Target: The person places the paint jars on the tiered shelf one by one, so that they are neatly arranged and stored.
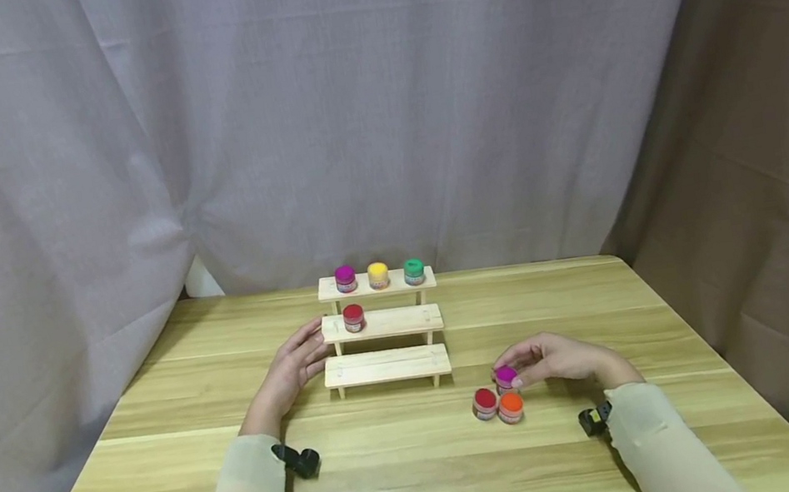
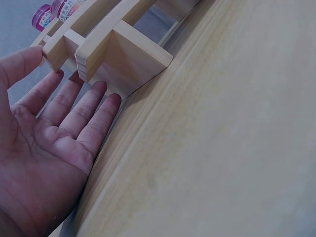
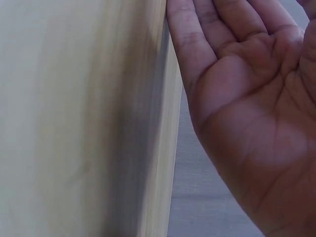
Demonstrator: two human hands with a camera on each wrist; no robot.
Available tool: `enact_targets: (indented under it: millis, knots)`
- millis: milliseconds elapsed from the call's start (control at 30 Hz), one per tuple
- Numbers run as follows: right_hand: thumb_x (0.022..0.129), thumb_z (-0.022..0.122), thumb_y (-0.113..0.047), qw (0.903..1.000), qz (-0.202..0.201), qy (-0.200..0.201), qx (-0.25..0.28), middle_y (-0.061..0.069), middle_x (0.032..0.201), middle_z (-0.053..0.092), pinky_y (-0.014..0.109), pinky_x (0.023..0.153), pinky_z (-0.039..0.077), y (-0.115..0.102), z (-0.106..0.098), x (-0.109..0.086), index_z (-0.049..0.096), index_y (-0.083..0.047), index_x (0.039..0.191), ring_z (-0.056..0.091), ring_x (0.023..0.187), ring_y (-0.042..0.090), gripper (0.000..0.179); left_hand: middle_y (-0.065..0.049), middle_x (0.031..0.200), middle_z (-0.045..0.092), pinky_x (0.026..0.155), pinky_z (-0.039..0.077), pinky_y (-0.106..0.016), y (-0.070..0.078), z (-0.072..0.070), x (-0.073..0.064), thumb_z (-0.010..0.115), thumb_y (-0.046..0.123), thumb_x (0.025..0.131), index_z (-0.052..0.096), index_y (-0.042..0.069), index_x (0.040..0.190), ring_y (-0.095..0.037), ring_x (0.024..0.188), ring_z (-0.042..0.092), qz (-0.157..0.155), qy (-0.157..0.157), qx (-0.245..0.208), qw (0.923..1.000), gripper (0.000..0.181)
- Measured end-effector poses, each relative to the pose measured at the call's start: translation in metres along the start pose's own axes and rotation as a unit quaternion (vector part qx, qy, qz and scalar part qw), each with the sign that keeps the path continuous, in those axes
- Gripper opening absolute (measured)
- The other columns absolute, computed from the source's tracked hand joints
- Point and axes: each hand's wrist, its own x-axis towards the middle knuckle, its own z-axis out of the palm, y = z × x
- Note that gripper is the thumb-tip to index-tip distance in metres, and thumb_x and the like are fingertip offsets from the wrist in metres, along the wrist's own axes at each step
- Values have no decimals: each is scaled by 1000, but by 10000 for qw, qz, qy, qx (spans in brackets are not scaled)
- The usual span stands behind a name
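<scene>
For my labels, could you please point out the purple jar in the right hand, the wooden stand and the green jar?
Held purple jar (image 1: 506,374), head view: its lid.
Wooden stand (image 1: 396,320), head view: its middle shelf.
Green jar (image 1: 414,269), head view: its lid.

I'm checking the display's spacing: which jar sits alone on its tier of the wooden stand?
The red-lidded jar toward the left of the middle tier; three jars share the top tier, while the other red-lidded one stands on the table.
</scene>
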Motion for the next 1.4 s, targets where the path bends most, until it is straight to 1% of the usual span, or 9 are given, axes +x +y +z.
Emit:
enact_targets:
  millis: [133,300,400,567,767,933,1067,1167,1400]
  knots:
    - [94,70,-11,9999,-55,63,-66,16,125,68,26,98,51,0,0,2,65,-2,129,63,116,31,37,-20,155,40,110,45,-43,1,-1,0,55,28,104,33,12,158,-38,136,45,8,-16,1,10000,60]
    - [94,71,-12,9998,-95,161,-50,15,125,69,27,98,52,1,-1,3,65,-2,129,64,115,27,37,-21,155,39,109,45,-43,0,-2,-1,55,28,104,33,12,158,-39,136,45,19,1,14,10000,60]
    - [94,72,-13,9995,-84,300,-3,13,123,70,27,98,52,0,-1,3,66,-3,128,65,115,25,36,-22,155,39,109,45,-43,0,-1,-1,55,28,104,33,11,158,-39,137,44,13,-17,9,10000,61]
    - [93,73,-14,9986,-70,523,17,12,120,71,28,96,54,-3,-2,2,66,-2,128,66,113,27,37,-21,155,39,110,45,-42,-1,0,0,54,26,104,33,11,158,-38,137,44,-6,-39,-45,10000,60]
    - [93,74,-19,9960,44,886,-111,10,118,72,26,95,53,-9,-3,7,67,-5,128,67,110,25,39,-21,154,40,109,45,-42,-3,-1,1,54,26,104,34,11,157,-38,136,45,4,-8,-53,10000,59]
    - [90,77,-25,9937,176,1088,-208,7,117,73,29,95,53,-18,-5,16,68,-9,127,67,108,25,40,-21,155,39,109,46,-42,-6,-2,-1,55,26,104,34,11,157,-37,135,46,-49,-23,-83,10000,60]
    - [90,77,-26,9923,76,1164,-426,5,116,73,31,95,53,-28,-8,25,69,-12,126,67,108,25,39,-20,155,40,109,46,-42,-5,-1,-1,56,27,103,35,12,157,-36,135,46,-49,-18,-92,9999,60]
    - [91,77,-27,9917,-31,1157,-556,4,116,73,34,96,52,-37,-12,34,69,-13,126,67,108,24,39,-20,154,40,110,45,-42,-3,0,0,55,28,103,34,12,157,-36,136,46,-26,-26,-81,10000,60]
    - [90,77,-29,9921,-24,1132,-538,3,117,72,40,99,52,-51,-14,52,69,-14,126,66,109,23,40,-20,155,39,109,46,-40,-1,0,0,55,27,103,34,13,157,-36,137,44,-59,-18,-57,10000,60]
